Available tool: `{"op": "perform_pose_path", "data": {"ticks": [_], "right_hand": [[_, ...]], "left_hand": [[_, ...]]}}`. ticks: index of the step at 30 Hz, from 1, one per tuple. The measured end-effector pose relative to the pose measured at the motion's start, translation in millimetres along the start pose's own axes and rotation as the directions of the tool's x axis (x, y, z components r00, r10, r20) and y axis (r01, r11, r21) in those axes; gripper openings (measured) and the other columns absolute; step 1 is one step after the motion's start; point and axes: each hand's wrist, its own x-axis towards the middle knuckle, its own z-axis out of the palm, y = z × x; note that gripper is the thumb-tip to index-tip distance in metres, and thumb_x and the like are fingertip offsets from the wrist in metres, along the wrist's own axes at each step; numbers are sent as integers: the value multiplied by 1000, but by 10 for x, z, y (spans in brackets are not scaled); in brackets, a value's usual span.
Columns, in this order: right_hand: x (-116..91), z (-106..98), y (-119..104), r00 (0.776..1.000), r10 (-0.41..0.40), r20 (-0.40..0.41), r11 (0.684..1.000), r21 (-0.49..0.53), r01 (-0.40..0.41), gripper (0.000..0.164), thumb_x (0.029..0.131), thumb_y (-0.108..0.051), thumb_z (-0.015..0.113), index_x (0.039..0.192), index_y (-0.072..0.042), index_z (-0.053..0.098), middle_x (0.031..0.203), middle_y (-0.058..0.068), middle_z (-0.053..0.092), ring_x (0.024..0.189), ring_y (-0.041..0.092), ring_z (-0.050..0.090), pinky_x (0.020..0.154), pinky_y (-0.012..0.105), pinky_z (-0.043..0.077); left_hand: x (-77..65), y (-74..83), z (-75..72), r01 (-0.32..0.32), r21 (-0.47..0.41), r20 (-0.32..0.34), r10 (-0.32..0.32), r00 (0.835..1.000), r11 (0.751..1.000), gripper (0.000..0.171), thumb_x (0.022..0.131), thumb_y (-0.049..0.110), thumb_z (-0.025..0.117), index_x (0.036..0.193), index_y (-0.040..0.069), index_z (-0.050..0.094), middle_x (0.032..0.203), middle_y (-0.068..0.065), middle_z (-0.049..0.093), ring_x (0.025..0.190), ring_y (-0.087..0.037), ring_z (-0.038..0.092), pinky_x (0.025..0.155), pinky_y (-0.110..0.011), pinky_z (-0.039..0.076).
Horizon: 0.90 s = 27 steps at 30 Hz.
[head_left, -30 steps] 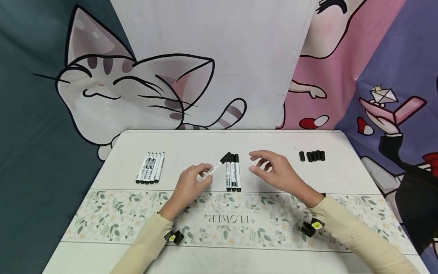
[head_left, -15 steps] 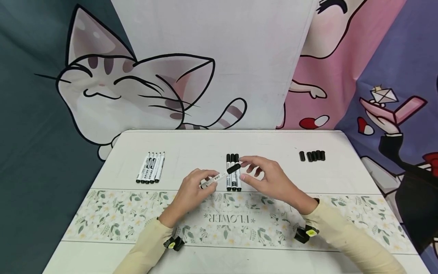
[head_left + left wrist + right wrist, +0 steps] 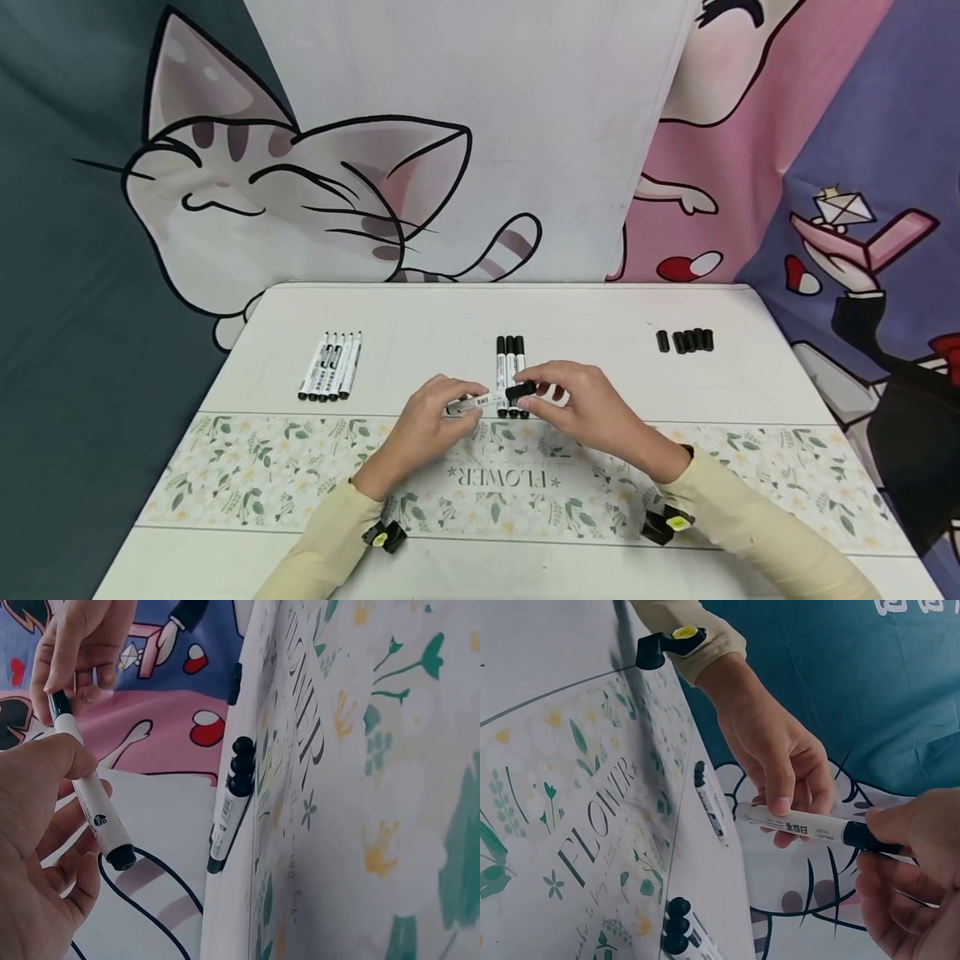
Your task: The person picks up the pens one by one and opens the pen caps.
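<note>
My left hand (image 3: 437, 417) grips the white barrel of a marker (image 3: 810, 827) between thumb and fingers, held above the table. The thumb and fingers of my right hand (image 3: 588, 408) pinch the black cap (image 3: 866, 835) at the marker's other end. The cap sits on the barrel, and the marker lies nearly level between the two hands. In the left wrist view, the marker's black tail end (image 3: 121, 857) sticks out past my left fingers. Behind the held marker, capped markers (image 3: 510, 358) lie side by side at the middle of the table, partly covered by it in the head view.
Several uncapped markers (image 3: 330, 367) lie in a row at the left, tips pointing to the far edge. Loose black caps (image 3: 693, 341) stand in a group at the right. A flowered strip (image 3: 225, 471) runs across the white table (image 3: 420, 317), with a printed curtain behind.
My right hand has come left and toward me to the marker and taken hold of its cap. My left hand has turned the marker from steeply slanted to nearly level.
</note>
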Motion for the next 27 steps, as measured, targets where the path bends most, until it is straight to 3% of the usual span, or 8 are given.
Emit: {"op": "perform_pose_path", "data": {"ticks": [4, 11, 16, 22, 27], "right_hand": [[-18, 7, -7, 999, -48, -25, 998, -48, 46, 21, 90, -17, 80, 111, -12, 77, 101, -4, 75, 85, 10, 66, 66, 26, 55], [-31, 17, -61, 994, -61, -89, 996, -64, 55, 18, 90, -20, 80, 107, -15, 79, 96, -6, 75, 85, 12, 68, 62, 18, 54], [-34, 32, -93, 991, -69, -117, 996, -56, 63, 18, 89, -17, 81, 106, -14, 78, 94, -4, 74, 84, 12, 68, 61, 16, 53], [-43, 26, -109, 993, -66, -99, 997, -52, 61, 17, 88, -18, 82, 105, -15, 79, 94, -4, 75, 83, 11, 68, 61, 17, 54], [-57, 14, -92, 994, -88, -65, 995, -61, 84, 17, 88, -18, 82, 105, -15, 79, 93, -3, 75, 82, 9, 69, 61, 18, 54]], "left_hand": [[-4, 22, 29, -17, 12, -11, 17, 1000, 1000, 27, 89, 17, 78, 116, 15, 75, 109, 3, 75, 97, -17, 66, 84, -33, 54], [14, 115, 72, -55, 60, -18, 56, 998, 997, 34, 84, 31, 86, 111, 14, 74, 107, 2, 74, 94, -16, 66, 82, -33, 53], [15, 138, 96, -49, 91, -71, 56, 996, 995, 35, 80, 31, 89, 106, 13, 73, 106, 3, 70, 96, -15, 64, 83, -31, 53], [10, 128, 104, -26, 59, -98, 31, 995, 998, 33, 79, 28, 89, 105, 14, 74, 96, 6, 67, 85, -11, 59, 74, -26, 50], [7, 132, 93, -13, 47, -92, 18, 996, 999, 30, 79, 26, 88, 101, 14, 73, 96, 7, 69, 86, -10, 61, 75, -27, 50]]}}
